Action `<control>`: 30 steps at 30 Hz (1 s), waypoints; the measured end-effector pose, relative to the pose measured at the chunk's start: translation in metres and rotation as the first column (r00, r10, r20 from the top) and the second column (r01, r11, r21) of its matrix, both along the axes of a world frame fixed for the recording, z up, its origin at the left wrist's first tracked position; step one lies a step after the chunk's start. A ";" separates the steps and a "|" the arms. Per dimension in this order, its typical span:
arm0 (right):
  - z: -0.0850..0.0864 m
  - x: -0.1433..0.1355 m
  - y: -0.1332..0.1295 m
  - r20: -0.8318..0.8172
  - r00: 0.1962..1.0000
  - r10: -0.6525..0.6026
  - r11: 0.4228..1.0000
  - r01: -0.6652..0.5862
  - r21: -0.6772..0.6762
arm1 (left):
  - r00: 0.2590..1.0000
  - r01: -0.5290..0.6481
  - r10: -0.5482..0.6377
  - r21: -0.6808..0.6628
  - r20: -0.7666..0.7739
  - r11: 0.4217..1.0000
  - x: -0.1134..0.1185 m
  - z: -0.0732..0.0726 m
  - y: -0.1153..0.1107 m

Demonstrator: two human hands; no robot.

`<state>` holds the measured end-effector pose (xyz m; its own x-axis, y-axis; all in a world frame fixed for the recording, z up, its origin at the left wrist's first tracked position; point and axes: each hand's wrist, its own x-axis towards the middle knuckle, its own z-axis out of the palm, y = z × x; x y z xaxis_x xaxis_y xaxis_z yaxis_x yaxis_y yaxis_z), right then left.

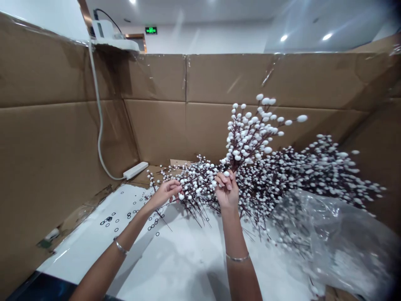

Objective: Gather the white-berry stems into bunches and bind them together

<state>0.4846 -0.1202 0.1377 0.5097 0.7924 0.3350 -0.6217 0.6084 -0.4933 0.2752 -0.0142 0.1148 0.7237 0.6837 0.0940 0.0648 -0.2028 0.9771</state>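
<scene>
A bunch of dark stems with white berries (250, 133) stands upright in my right hand (227, 190), whose fingers are wrapped round its lower stems. To the left, my left hand (166, 193) reaches the near left edge of a large pile of similar berry stems (282, 175). Its fingers are bent and close together beside some white berries; whether they pinch a stem is too small to tell. Small black rings (153, 226) lie scattered on the white surface (175, 263) below and left of my left hand.
Cardboard walls (156, 125) enclose the work surface at the back and sides. A white power strip (135, 170) with a cable lies in the back left corner. A crumpled clear plastic bag (341, 242) covers the right side, over some stems.
</scene>
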 end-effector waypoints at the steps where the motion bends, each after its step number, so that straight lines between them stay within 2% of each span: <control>1: 0.001 -0.001 -0.001 0.016 1.000 -0.005 1.000 0.005 0.002 | 0.999 0.043 -0.043 -0.011 -0.027 0.999 0.000 0.001 -0.002; 4: 0.005 -0.003 -0.005 0.087 0.996 -0.018 0.999 0.021 -0.036 | 0.978 0.160 -0.165 -0.052 -0.124 0.986 0.003 0.001 -0.004; 7: 0.006 -0.005 -0.006 0.127 0.992 0.004 0.998 0.003 -0.055 | 0.963 0.154 -0.154 -0.017 -0.222 0.988 0.007 -0.002 -0.004; 10: 0.005 -0.005 -0.005 0.161 0.985 0.057 0.997 -0.050 -0.051 | 0.964 0.063 -0.031 0.114 -0.262 0.992 0.013 -0.003 -0.005; 12: 0.004 -0.004 -0.004 0.203 0.975 0.090 0.993 -0.074 -0.086 | 0.957 -0.014 0.081 0.232 -0.279 0.973 0.017 -0.001 -0.008; 14: 0.003 -0.003 -0.004 0.254 0.960 0.114 0.989 -0.085 -0.124 | 0.930 -0.073 0.191 0.350 -0.315 0.934 0.022 0.004 -0.013; 18: -0.002 -0.001 -0.005 0.356 0.922 0.152 0.984 -0.110 -0.138 | 0.839 -0.110 0.377 0.555 -0.393 0.824 0.030 0.017 -0.021; 20: -0.003 0.000 -0.006 0.369 0.915 0.163 0.984 -0.122 -0.133 | 0.795 -0.137 0.464 0.628 -0.391 0.766 0.031 0.021 -0.022; 22: -0.004 0.002 -0.005 0.374 0.913 0.166 0.982 -0.120 -0.144 | 0.778 -0.175 0.513 0.658 -0.364 0.733 0.030 0.022 -0.019; 24: -0.005 0.003 -0.004 0.411 0.897 0.164 0.979 -0.096 -0.182 | 0.795 -0.245 0.528 0.639 -0.297 0.729 0.025 0.020 -0.011; 26: -0.005 0.004 -0.003 0.486 0.860 0.158 0.974 -0.054 -0.221 | 0.838 -0.354 0.512 0.530 -0.186 0.771 0.020 0.014 -0.001; 28: -0.006 0.005 0.000 0.564 0.813 0.145 0.970 -0.004 -0.243 | 0.881 -0.433 0.470 0.317 -0.049 0.844 0.014 0.008 0.011; 30: -0.008 0.006 0.002 0.612 0.782 0.115 0.965 0.058 -0.255 | 0.892 -0.451 0.445 0.091 0.079 0.888 0.009 0.002 0.019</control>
